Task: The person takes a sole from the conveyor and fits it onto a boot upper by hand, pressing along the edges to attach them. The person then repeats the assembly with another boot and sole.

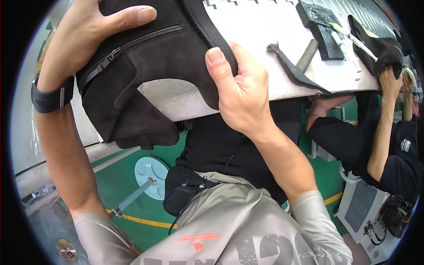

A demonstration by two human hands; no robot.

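Observation:
A black suede boot upper (pixel 145 66) with a side zipper (pixel 128 46) is held over the front edge of a grey workbench (pixel 265 26). My left hand (pixel 84 33) grips its upper left part, thumb laid across the top. My right hand (pixel 236 88) clasps its right edge, thumb on the suede. A black band sits on my left wrist (pixel 51 98).
On the bench lie a black metal tool (pixel 293 68), a hammer handle (pixel 307 55), black foam blocks (pixel 320 26) and pens (pixel 349 37). A person at the right in dark sleeves (pixel 388 145) handles another black piece (pixel 384 51). A fan (pixel 48 229) and a stool base (pixel 150 172) stand on the green floor.

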